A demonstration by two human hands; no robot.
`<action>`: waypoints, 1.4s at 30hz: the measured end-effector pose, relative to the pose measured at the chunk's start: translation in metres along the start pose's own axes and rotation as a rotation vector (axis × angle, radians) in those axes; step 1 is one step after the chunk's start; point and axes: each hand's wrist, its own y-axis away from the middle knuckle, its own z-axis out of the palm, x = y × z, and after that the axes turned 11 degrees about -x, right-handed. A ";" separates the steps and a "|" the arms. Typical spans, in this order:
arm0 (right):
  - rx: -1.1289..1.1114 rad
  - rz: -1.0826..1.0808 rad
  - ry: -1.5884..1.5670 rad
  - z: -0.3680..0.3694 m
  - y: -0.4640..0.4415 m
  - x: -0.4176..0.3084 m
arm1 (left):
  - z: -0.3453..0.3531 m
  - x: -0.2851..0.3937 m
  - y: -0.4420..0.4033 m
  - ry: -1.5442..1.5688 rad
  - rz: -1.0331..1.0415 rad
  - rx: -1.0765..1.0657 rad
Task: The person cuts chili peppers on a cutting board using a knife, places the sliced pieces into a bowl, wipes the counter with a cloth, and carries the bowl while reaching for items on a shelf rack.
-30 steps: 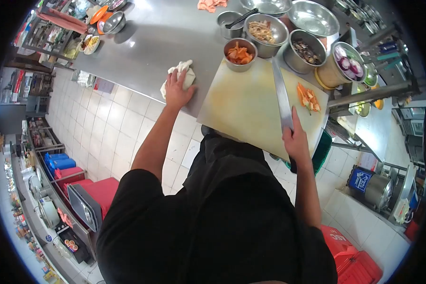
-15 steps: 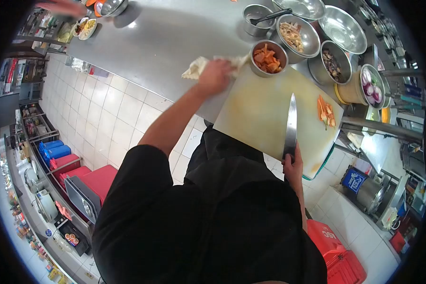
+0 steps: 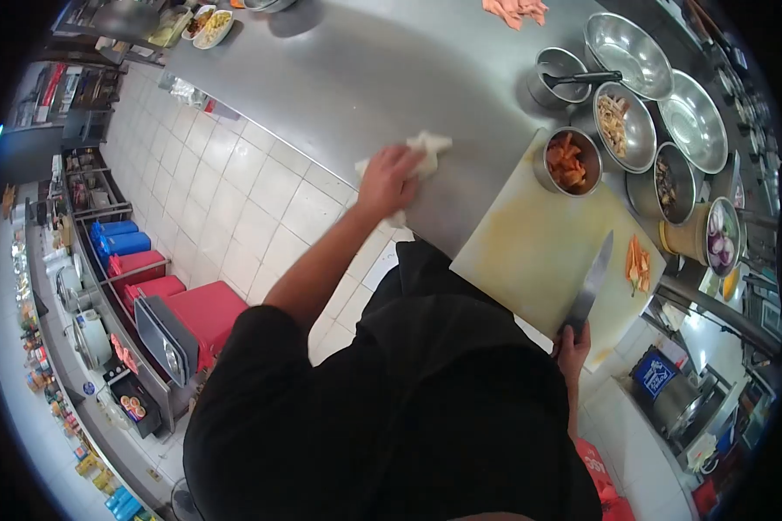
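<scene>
Gripping knife (image 3: 593, 282) in right hand (image 3: 572, 349); left hand (image 3: 388, 181) on cloth (image 3: 434, 144).

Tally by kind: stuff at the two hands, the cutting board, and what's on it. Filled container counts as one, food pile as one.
Knife, in right hand: 1
Cloth, under left hand: 1
Cutting board: 1
Metal container: 1
Orange food pile: 1
Total: 5

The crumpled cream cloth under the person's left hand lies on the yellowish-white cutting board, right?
Not quite: the head view shows the crumpled cream cloth under the left hand lying on the grey metal counter, not on the yellowish-white cutting board.
</scene>
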 end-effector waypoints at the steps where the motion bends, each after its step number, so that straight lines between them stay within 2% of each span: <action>1: 0.019 0.012 0.015 0.008 0.000 -0.013 | 0.011 -0.022 -0.022 -0.055 0.032 0.043; 2: 0.059 0.027 0.028 0.011 0.002 -0.022 | 0.021 -0.059 -0.033 -0.143 0.012 0.012; 3: 0.061 -0.031 0.105 0.006 -0.002 -0.009 | 0.022 -0.092 -0.042 -0.097 -0.142 -0.033; 4: 0.086 0.049 0.137 0.007 -0.002 -0.012 | 0.023 -0.127 -0.039 -0.277 -0.164 0.006; 5: 0.112 0.002 0.118 0.009 -0.001 -0.008 | 0.008 -0.147 -0.046 -0.199 -0.311 -0.056; 6: 0.126 0.048 0.139 0.007 0.001 -0.005 | -0.002 -0.179 -0.044 -0.209 -0.248 0.042; 7: 0.148 0.060 0.162 0.006 0.003 -0.005 | -0.013 -0.216 -0.037 -0.327 -0.097 0.118; 8: 0.147 0.066 0.181 0.010 0.003 -0.005 | -0.031 -0.204 -0.034 -0.321 -0.282 0.134; 9: 0.167 0.057 0.154 0.012 0.005 -0.007 | -0.036 -0.206 -0.030 -0.309 -0.334 0.162; 14: 0.142 0.097 0.001 0.011 0.015 -0.026 | -0.024 -0.128 -0.024 -0.237 -0.209 0.084; 16: 0.102 0.075 -0.043 0.005 0.016 -0.019 | -0.011 -0.095 -0.027 -0.355 -0.077 0.118; 17: 0.106 -0.055 -0.027 0.002 0.020 -0.010 | -0.010 -0.050 -0.030 -0.431 -0.041 0.161; 19: 0.150 -0.142 0.130 -0.010 0.044 -0.017 | -0.002 0.007 -0.033 -0.477 0.049 0.264; 21: 0.197 -0.185 0.182 -0.026 0.069 -0.013 | 0.025 0.055 -0.034 -0.187 0.030 0.217; 22: 0.214 -0.183 0.157 -0.036 0.082 -0.005 | 0.042 0.089 -0.033 0.025 -0.066 0.089; 23: 0.230 -0.179 0.130 -0.045 0.094 0.005 | 0.065 0.131 -0.031 0.235 -0.165 -0.041; 24: 0.242 -0.154 0.060 -0.054 0.104 0.015 | 0.083 0.192 -0.033 0.433 -0.185 -0.081; 25: 0.253 -0.129 -0.008 -0.063 0.113 0.024 | 0.112 0.222 -0.036 0.357 -0.103 -0.170; 27: 0.258 -0.071 -0.085 -0.082 0.128 0.035 | 0.167 0.289 -0.041 0.531 0.053 -0.223; 28: 0.276 -0.062 -0.096 -0.090 0.134 0.038 | 0.189 0.322 -0.047 0.609 0.091 -0.281; 30: 0.310 -0.044 -0.111 -0.103 0.146 0.044 | 0.226 0.372 -0.061 0.504 0.045 -0.360; 32: 0.331 -0.067 -0.107 -0.113 0.160 0.045 | 0.254 0.402 -0.079 0.484 -0.090 -0.375; 36: 0.394 -0.042 -0.175 -0.122 0.184 0.061 | 0.265 0.438 -0.095 0.435 -0.255 -0.326; 42: 0.403 -0.040 -0.272 -0.116 0.187 0.091 | 0.284 0.421 -0.099 0.446 -0.317 -0.308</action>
